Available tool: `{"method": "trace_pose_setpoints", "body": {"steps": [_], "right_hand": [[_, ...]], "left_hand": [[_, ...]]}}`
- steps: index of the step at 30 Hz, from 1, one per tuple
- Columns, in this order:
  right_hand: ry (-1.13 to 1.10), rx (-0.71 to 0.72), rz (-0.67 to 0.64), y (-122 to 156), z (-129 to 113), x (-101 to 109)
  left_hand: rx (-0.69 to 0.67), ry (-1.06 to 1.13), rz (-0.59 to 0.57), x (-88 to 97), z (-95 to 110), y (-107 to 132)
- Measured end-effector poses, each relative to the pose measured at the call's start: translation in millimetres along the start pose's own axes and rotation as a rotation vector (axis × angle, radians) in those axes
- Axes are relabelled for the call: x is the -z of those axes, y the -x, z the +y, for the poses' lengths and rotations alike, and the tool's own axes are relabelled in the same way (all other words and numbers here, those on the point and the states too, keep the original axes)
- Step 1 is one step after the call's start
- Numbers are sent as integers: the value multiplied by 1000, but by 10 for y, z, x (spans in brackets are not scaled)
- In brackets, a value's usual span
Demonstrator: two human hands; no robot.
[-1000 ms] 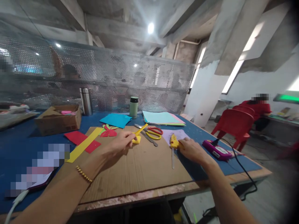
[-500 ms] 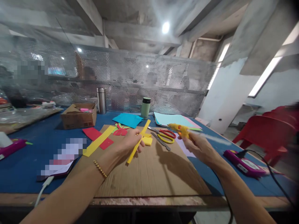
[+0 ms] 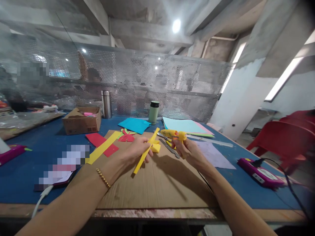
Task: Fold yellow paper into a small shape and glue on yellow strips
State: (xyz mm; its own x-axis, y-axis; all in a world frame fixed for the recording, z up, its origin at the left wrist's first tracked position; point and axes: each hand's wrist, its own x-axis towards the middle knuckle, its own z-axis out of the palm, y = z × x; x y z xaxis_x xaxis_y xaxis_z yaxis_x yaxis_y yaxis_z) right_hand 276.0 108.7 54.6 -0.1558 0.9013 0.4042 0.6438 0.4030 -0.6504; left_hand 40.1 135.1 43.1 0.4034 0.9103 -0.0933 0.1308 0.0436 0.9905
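My left hand [image 3: 140,149] is closed on a narrow folded strip of yellow paper [image 3: 141,162], held aslant over the cardboard sheet [image 3: 157,186]. My right hand [image 3: 185,148] grips a yellow hot glue gun [image 3: 169,132], its nozzle pointing left toward the strip's upper end, a little apart from it. Behind the left hand lies a folded yellow paper piece [image 3: 155,147]. Under the glue gun are scissors [image 3: 168,143], mostly hidden, and a grey metal blade [image 3: 169,148]. A wider yellow strip [image 3: 104,147] crosses a red paper [image 3: 112,150], near a red and green paper cutout [image 3: 126,135].
A cardboard box [image 3: 82,123], a steel flask [image 3: 106,105] and a green bottle [image 3: 153,113] stand at the back. Blue paper [image 3: 134,125], pale sheets [image 3: 182,125] and lilac paper [image 3: 216,155] lie around. A phone [image 3: 65,178] is left, a purple power strip [image 3: 259,173] right.
My right hand has brought the glue gun leftward, closer to the yellow strip, over the scissors. More of the lilac paper shows. My left hand keeps its hold, nearly still.
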Motion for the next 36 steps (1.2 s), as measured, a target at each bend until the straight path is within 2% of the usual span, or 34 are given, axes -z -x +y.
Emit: {"method": "trace_pose_setpoints", "body": {"steps": [4,8,15,24,36], "right_hand": [[53,-19,16,-25,41,10],[149,35,37,-36,52,19],[194,45,67,-21,38,43],[273,57,67,8,-36,35],[266,64,89,12,-66,67]], "left_hand": [[9,1,-38,-21,-4,45],[-41,25,-73,-2,-67,19],[8,12,-58,15,-67,-47],[-10,28,-42,-26,30,30],[-35,5,-43,-10,16,4]]}}
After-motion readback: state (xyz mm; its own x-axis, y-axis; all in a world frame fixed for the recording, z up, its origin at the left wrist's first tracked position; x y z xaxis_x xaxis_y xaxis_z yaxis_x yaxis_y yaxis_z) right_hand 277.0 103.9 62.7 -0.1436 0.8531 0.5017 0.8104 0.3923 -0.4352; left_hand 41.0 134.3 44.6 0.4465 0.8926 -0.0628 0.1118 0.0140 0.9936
